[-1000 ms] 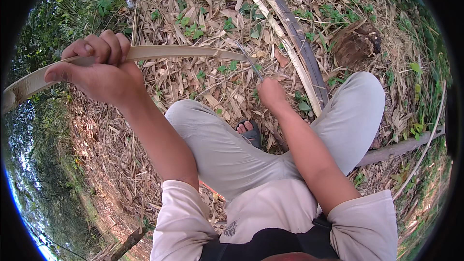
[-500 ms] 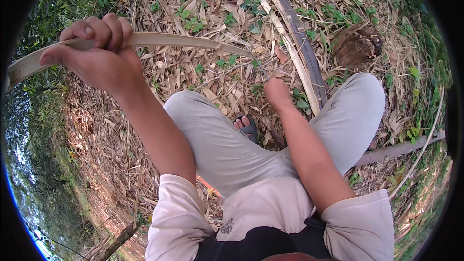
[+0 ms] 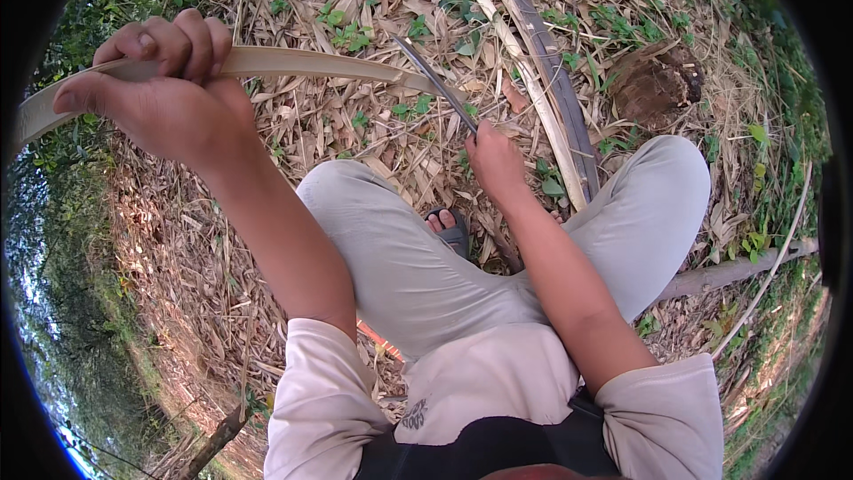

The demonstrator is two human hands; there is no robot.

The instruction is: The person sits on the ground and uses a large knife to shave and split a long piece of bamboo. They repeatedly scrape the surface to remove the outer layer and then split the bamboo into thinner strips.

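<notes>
A long, pale, flat strip that looks like split bamboo (image 3: 306,64) arcs across the upper left. My left hand (image 3: 182,107) is closed around it toward its left end, fingers over the top and thumb beneath. In my right hand (image 3: 498,160), closed in front of my knees, is a knife (image 3: 434,80) with a long, narrow, dark blade. The blade slants up and left, crossing the strip's right end. Whether the edge touches the strip I cannot tell. The knife's handle is hidden in my fist.
Pale split lengths (image 3: 524,67) and a dark grey one (image 3: 549,58) lie on the leaf-littered ground ahead. Right of them sits a cut stump (image 3: 653,84). A thick branch (image 3: 729,277) lies beside my right knee. My sandalled foot (image 3: 453,233) shows between my legs.
The knife blade has swung up and left and now shows broad across the strip's end. My right hand has shifted slightly left. My left hand, still gripping, has moved a little left and up.
</notes>
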